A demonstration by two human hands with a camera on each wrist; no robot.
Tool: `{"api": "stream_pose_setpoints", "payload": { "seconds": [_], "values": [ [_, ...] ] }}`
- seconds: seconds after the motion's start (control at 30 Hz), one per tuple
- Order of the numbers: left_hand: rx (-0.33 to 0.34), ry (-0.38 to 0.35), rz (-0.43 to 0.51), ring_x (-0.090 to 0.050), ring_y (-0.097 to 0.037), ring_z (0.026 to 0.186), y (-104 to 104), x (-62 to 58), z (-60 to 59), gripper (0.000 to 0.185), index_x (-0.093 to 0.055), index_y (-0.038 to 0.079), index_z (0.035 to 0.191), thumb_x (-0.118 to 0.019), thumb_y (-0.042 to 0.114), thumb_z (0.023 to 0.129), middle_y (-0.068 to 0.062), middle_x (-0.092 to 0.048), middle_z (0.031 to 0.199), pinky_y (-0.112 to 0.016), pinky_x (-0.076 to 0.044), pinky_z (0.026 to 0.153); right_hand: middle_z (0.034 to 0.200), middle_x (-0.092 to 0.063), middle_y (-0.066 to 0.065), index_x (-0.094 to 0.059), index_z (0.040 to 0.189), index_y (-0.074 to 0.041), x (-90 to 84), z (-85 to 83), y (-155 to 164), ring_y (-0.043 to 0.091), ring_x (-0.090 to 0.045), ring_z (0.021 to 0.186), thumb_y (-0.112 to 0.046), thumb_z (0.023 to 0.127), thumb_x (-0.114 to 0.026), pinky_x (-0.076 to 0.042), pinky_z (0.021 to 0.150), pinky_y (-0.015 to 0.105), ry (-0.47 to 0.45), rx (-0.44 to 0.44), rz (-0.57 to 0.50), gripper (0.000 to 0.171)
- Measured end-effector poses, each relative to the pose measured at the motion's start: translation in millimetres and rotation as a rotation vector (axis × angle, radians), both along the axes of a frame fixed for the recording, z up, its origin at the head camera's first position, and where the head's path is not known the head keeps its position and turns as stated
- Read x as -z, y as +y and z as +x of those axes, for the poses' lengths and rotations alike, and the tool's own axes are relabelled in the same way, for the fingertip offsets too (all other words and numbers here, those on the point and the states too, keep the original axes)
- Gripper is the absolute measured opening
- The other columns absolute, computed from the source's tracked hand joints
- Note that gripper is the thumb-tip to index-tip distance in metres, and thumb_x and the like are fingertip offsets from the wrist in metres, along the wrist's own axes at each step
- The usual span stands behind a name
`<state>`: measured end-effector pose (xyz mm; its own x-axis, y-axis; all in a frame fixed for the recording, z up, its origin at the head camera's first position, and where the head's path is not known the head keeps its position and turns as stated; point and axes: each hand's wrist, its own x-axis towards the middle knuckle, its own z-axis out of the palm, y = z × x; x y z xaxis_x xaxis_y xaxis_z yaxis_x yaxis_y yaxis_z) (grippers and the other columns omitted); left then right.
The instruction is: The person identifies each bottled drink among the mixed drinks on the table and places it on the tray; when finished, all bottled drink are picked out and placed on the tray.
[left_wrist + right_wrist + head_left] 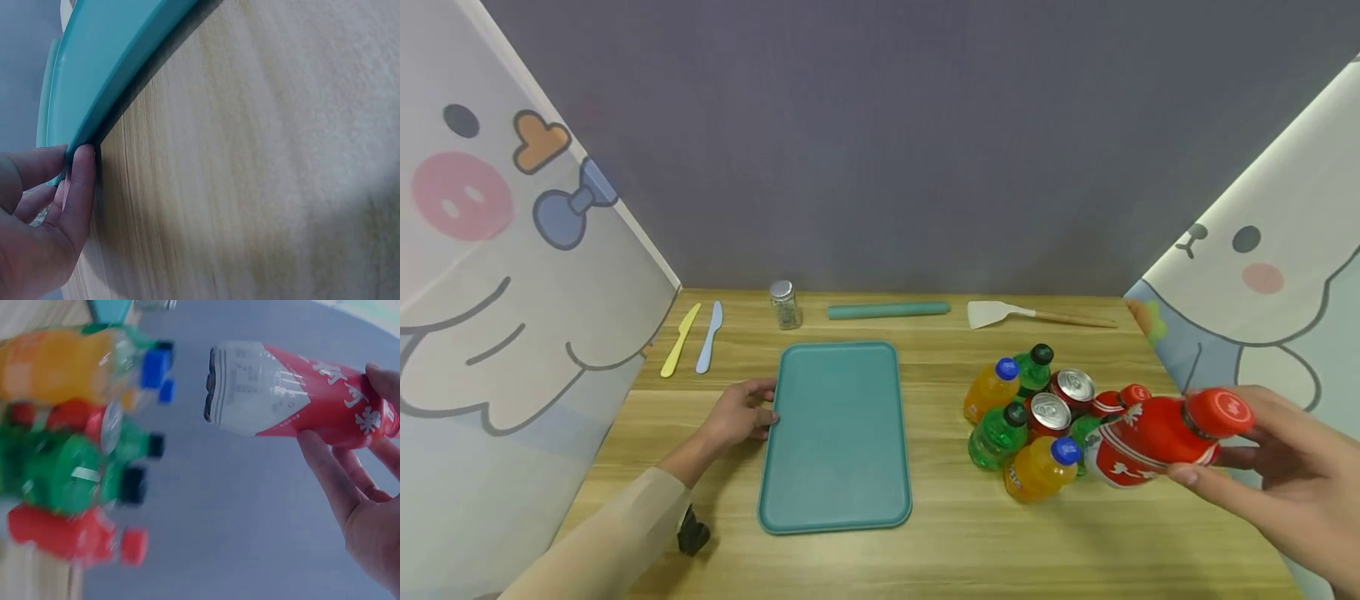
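A teal tray (837, 437) lies flat on the wooden table, and my left hand (741, 414) pinches its left rim between thumb and fingers. The left wrist view shows the fingertips at the edge of the tray (119, 56). On the right, my right hand (1292, 475) grips a red and white bottle (1153, 442) with a red cap, tilted and held above the table. In the right wrist view the bottle (275, 394) is apart from the cluster. That cluster holds orange soda bottles (1041, 471), green bottles (997, 437), red cans (1050, 414) and another red-capped bottle (1105, 404).
Along the back lie a glass shaker (786, 305), a teal rod (887, 310) and a white spatula (992, 312) with a wooden handle. A yellow knife (681, 340) and a blue knife (709, 337) are at the back left. Padded walls (902, 150) enclose the table.
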<state>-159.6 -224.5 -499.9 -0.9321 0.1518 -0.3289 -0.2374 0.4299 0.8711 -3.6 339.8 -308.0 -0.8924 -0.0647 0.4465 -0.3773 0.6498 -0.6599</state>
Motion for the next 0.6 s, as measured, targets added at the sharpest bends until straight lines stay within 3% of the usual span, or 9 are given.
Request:
{"api": "stream_pose_setpoints", "payload": {
  "seconds": [0.03,0.1,0.23,0.3,0.43,0.6],
  "values": [
    [0.001,0.0,-0.003,-0.067,-0.02,0.084,0,0.0,0.0,0.065,-0.042,-0.006,0.151,-0.066,-0.006,0.091,-0.026,-0.052,0.133,-0.038,-0.064,0.069,0.119,-0.065,0.001,-0.062,0.128,0.012,-4.9,-2.4,-7,0.005,-0.066,0.097,0.031,0.054,-0.082,-0.058,0.068,0.012,0.004,-0.011,-0.01,0.079],
    [-0.004,-0.003,-0.006,-0.067,-0.02,0.084,0,-0.2,0.1,0.064,-0.043,-0.004,0.151,-0.066,-0.006,0.091,-0.026,-0.052,0.132,-0.037,-0.064,0.069,0.12,-0.066,0.006,-0.062,0.126,0.015,-10.4,-9.2,-20,0.009,-0.068,0.097,0.031,0.055,-0.082,-0.059,0.07,0.014,0.034,-0.103,-0.125,0.076],
    [0.009,0.002,-0.011,-0.067,-0.021,0.084,0,-0.6,-0.1,0.063,-0.042,-0.005,0.151,-0.066,-0.006,0.092,-0.026,-0.052,0.131,-0.036,-0.064,0.067,0.12,-0.068,0.016,-0.06,0.12,0.023,-12.5,-28.5,-47,0.017,-0.069,0.099,0.031,0.055,-0.081,-0.061,0.074,0.018,0.101,-0.385,-0.376,0.068],
    [0.007,0.002,-0.012,-0.066,-0.021,0.084,1,-1.2,0.3,0.063,-0.043,-0.005,0.15,-0.065,-0.007,0.092,-0.025,-0.052,0.13,-0.036,-0.063,0.067,0.12,-0.067,0.019,-0.06,0.119,0.023,-10.6,-37.6,-61,0.019,-0.069,0.099,0.029,0.057,-0.082,-0.062,0.074,0.02,0.116,-0.487,-0.429,0.066],
    [0.001,-0.001,-0.02,-0.066,-0.021,0.083,2,-2.3,1.1,0.063,-0.042,-0.006,0.15,-0.065,-0.008,0.092,-0.025,-0.052,0.13,-0.037,-0.064,0.068,0.119,-0.067,0.017,-0.063,0.122,0.017,-8.0,-49.5,-94,0.018,-0.071,0.098,0.026,0.061,-0.083,-0.063,0.073,0.024,0.089,-0.502,-0.407,0.065],
    [0.001,0.0,-0.018,-0.067,-0.02,0.083,2,-2.6,0.9,0.064,-0.041,-0.007,0.151,-0.064,-0.009,0.091,-0.026,-0.051,0.13,-0.038,-0.064,0.068,0.121,-0.066,0.009,-0.068,0.128,-0.003,-3.6,-60.6,-136,0.019,-0.073,0.104,0.017,0.069,-0.085,-0.064,0.073,0.034,-0.064,-0.399,-0.348,0.064]
  ]
}}
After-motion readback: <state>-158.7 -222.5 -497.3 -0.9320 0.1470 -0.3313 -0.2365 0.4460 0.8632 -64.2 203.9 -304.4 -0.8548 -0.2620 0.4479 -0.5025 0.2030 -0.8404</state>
